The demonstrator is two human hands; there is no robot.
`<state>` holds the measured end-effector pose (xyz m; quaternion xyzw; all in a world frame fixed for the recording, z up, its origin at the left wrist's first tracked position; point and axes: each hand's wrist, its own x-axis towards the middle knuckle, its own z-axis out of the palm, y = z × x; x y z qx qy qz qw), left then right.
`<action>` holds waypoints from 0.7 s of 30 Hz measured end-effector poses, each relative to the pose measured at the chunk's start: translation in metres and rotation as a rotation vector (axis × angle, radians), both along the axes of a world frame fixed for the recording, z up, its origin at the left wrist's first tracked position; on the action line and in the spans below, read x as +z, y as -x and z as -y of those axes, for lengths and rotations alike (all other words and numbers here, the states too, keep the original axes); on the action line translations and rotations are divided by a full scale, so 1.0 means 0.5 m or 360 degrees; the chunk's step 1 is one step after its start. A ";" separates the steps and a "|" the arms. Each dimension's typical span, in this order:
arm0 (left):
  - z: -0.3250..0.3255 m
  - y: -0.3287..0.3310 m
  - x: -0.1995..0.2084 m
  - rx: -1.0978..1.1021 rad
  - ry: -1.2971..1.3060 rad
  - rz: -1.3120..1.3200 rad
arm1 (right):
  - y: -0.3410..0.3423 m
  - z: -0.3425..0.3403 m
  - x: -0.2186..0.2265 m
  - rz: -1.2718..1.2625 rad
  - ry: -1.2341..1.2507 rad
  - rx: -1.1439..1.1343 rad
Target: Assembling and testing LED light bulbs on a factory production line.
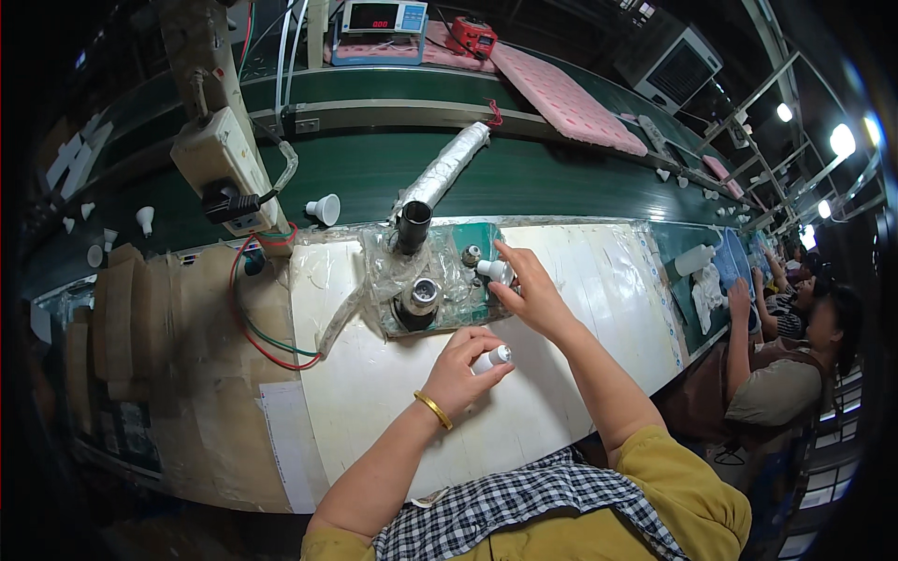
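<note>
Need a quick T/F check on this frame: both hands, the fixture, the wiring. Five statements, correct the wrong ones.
1. The left hand holds a white bulb. True.
2. The right hand is over the pink sheet. False: its thumb and fingers are around a second white bulb at the fixture; whether they touch it is unclear.
3. Red and green wires lie left of the fixture. True.
4. The gold-coloured bracelet is on the right wrist. False: it is on the left wrist.
5. A black tube stands up from the fixture. True.
</note>
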<state>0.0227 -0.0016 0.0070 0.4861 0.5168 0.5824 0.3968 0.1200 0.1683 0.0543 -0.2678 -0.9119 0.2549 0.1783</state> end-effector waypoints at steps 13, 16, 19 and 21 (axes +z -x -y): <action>0.009 -0.007 0.004 0.0193 -0.0020 -0.0171 | -0.009 -0.004 -0.012 0.0063 0.0008 -0.0001; 0.011 -0.010 0.004 0.0206 -0.0047 -0.0164 | -0.012 -0.008 -0.027 -0.0093 0.0179 -0.0042; 0.008 -0.012 -0.011 0.0205 -0.0035 -0.0074 | -0.017 -0.010 -0.034 -0.0048 0.0058 -0.0024; 0.008 -0.001 0.003 0.0189 0.0013 -0.0031 | -0.014 -0.015 -0.031 -0.0070 0.0061 0.0001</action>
